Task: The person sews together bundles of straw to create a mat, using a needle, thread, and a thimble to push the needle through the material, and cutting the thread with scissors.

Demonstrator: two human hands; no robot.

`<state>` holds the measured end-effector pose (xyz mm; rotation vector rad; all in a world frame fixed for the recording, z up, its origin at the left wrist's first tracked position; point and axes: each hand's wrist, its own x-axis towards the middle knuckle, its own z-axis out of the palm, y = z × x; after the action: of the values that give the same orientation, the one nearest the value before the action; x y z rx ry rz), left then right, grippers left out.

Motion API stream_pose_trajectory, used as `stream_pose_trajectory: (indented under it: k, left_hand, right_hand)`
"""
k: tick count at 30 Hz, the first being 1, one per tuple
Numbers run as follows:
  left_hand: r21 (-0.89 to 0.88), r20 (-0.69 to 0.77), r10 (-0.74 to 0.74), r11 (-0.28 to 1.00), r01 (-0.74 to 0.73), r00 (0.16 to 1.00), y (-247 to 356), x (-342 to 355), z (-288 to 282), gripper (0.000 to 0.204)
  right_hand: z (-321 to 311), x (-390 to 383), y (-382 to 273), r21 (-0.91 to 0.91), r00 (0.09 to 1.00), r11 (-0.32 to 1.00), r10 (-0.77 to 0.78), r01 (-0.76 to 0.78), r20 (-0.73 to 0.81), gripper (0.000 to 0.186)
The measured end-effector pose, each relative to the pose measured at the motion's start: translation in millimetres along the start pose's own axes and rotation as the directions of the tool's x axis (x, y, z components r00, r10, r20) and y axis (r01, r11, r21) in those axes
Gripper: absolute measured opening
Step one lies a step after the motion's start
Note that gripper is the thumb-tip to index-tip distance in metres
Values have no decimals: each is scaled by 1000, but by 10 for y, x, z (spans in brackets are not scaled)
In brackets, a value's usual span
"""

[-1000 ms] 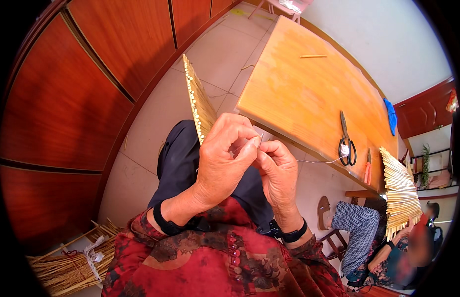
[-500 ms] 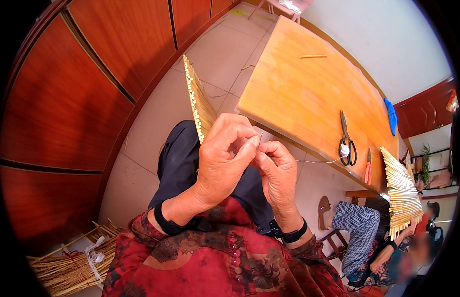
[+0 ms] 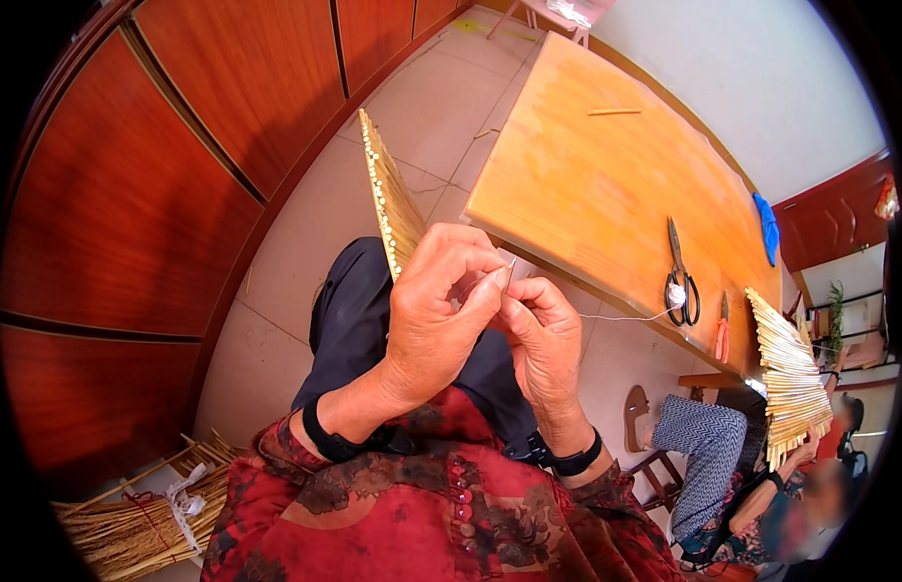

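Note:
Above my lap, both hands are raised with their fingertips together. My left hand (image 3: 436, 301) pinches a thin needle (image 3: 511, 274), its tip pointing up between the fingers. Close beside it, my right hand (image 3: 545, 344) is closed in a pinch on white thread (image 3: 621, 317). That thread runs right from the hand to a small white ball of thread (image 3: 675, 295) by the scissors' handles. Whether the thread passes through the needle's eye is hidden by my fingers. A flat bundle of straw stalks (image 3: 393, 199) with pale cut ends stands just beyond my left hand.
On the wooden table (image 3: 587, 175) lie black scissors (image 3: 676, 257), orange-handled pliers (image 3: 723, 335), a stalk piece (image 3: 614, 112) and a blue cloth (image 3: 765, 228). Tied straw (image 3: 141, 524) rests at lower left, near red-brown cabinets (image 3: 102, 194). At right, a co-worker holds a straw fan (image 3: 792, 383).
My hands stay almost in place, with only a tiny shift at the fingertips. At the right, the co-worker's straw fan has moved slightly and an arm there is raised.

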<state>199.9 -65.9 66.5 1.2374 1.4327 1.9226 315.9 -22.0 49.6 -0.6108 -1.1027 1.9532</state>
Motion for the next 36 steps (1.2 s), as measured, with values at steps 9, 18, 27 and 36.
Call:
stream_pose_trajectory:
  k: [9, 18, 27, 36]
  left_hand:
    - [-4, 15, -18, 1000, 18, 1000, 10, -1, -9, 12]
    - [-34, 50, -67, 997, 69, 996, 12, 20, -32, 9]
    - [-129, 67, -135, 981, 142, 989, 3, 14, -44, 9]
    - [-188, 76, -142, 970, 154, 987, -4, -6, -48, 9]
  right_hand:
    - [4, 13, 3, -1, 1000, 1000, -3, 3, 4, 10]
    - [11, 20, -20, -18, 1000, 1000, 14, -14, 7, 10]
    - [-1, 23, -8, -18, 1000, 1000, 23, -23, 12, 10]
    - [3, 8, 3, -8, 1000, 1000, 12, -12, 16, 9]
